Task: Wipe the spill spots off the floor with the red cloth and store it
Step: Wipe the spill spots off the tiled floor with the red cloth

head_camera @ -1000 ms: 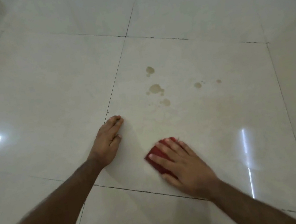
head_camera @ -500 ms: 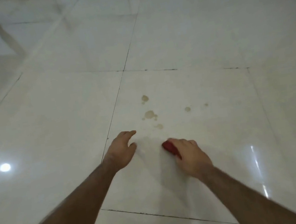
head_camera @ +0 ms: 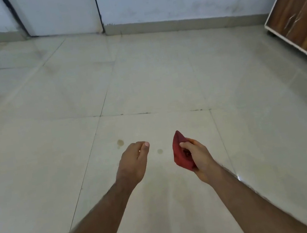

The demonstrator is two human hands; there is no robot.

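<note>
Red cloth held above remaining spill spots

The right hand (head_camera: 199, 159) grips the bunched red cloth (head_camera: 181, 152); the spots (head_camera: 120, 142) lie forward-left on the floor (head_camera: 163, 79), nearer the loosely curled, empty left hand (head_camera: 132, 163).

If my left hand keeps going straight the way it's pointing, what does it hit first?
Probably nothing close: the left hand points ahead across bare floor, passing between two spill spots. The far wall would likely come first; depth is unclear.
</note>
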